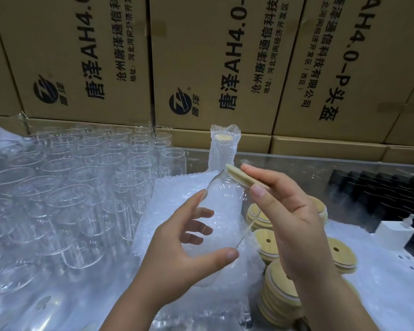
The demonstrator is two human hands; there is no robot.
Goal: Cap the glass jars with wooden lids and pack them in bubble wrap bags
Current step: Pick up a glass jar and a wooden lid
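Capping step in hand. Left hand (189, 254) is wrapped round a clear glass jar (221, 211), thumb on the near side, fingers showing through the glass on the far side. The jar is held off the desk (296, 167), over its middle, tilted with the mouth pointing up and away to the right. Right hand (289, 223) pinches a round pale wooden lid (238, 175) by its rim, thumb against fingertips. The lid is seen edge-on, touching one side of the jar mouth, not yet seated flat. Next move, by my reading: swing the lid square onto the mouth and press until it sits evenly, the left hand bracing the jar against that push. Bagging comes after. The jar looks empty, thin-walled, smooth and glossy, and seems to narrow just below the mouth. Likely slippery; a skewed press could jam the lid. Under the hands lies a pile of translucent bubble wrap bags (167, 211). One bagged jar (224, 149), lid showing through the wrap, stands upright near the far edge. Rows of uncapped glass jars (81, 187) fill the left side. Stacks of wooden lids with small holes (270, 244) sit toward the near right corner.
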